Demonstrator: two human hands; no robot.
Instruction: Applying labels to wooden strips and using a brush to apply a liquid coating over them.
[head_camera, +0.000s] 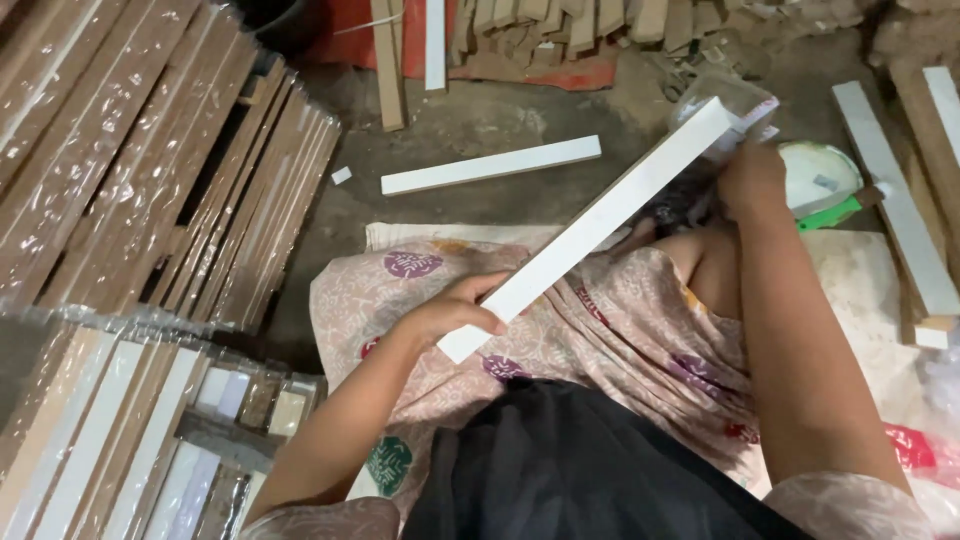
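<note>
The left hand (455, 312) curls its fingers over the near end of a long, flat white strip (600, 220) with smooth faces and square edges, which slants toward 1 o'clock across a lap draped in pale patterned cloth (610, 330). The right hand (752, 178) is closed at the strip's far end beside crinkled clear plastic (735, 100); what it pinches I cannot tell. A second white strip (490, 165) lies on the dusty floor (480, 115) at 12 o'clock. Film-wrapped wooden slats (130, 150) are stacked at 10 o'clock.
</note>
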